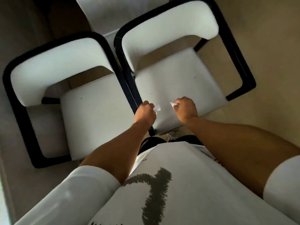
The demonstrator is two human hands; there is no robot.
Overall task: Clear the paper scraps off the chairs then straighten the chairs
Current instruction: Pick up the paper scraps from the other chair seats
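Two white chairs with black frames stand side by side below me, the left chair [94,114] and the right chair [175,82]. Both of my hands hover over the front of the right chair's seat. My left hand [144,113] grips a white paper scrap [157,108] that sticks out of its curled fingers. My right hand [185,109] pinches another white paper scrap [173,104]. Both seats look bare apart from small dark specks. The right chair is turned slightly relative to the left one.
A third white chair [103,15] shows at the top behind the two. Beige floor [259,38] lies to the right of the chairs. Something small and pale [172,135] lies on the floor under the right chair's front edge, near my feet.
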